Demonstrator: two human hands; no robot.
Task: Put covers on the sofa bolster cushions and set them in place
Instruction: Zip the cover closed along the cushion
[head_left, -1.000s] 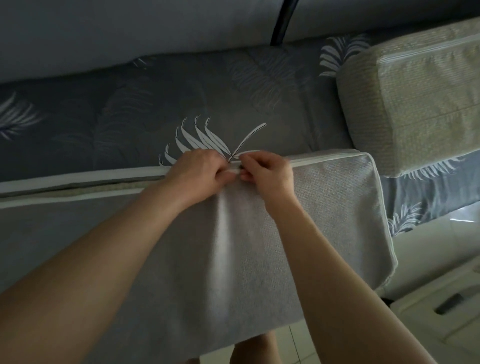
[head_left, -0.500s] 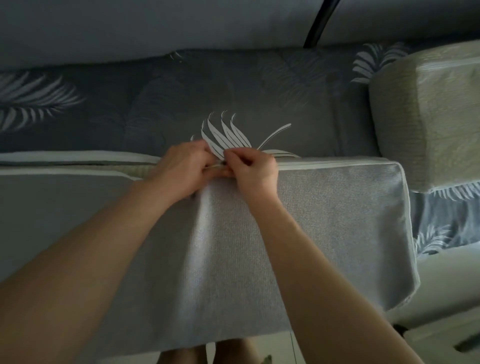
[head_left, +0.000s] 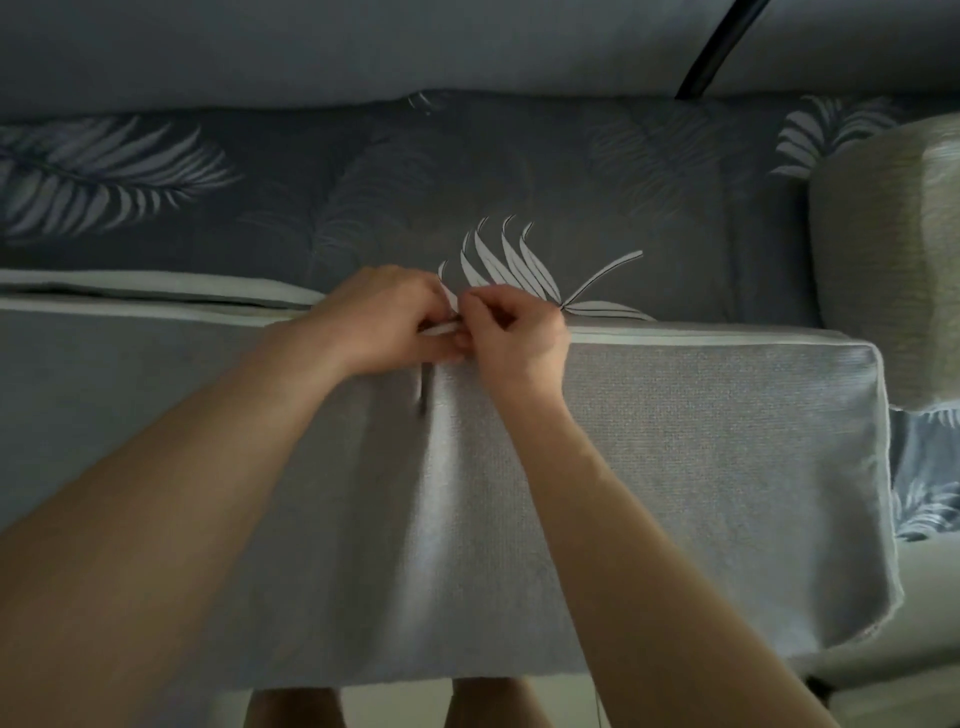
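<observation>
Both hands, left hand and right hand, pinch cover edge (piped)

Long grey woven-fabric bolster cushion w/ white piping lies flat across sofa front; cover open at left, closed at right. Bare beige bolster at right.

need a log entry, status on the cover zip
Left hand and right hand pinch the cover edge mid-seam. Closed to the right, open gap to the left. Bare cushion waits at right, nothing blocking.
</observation>
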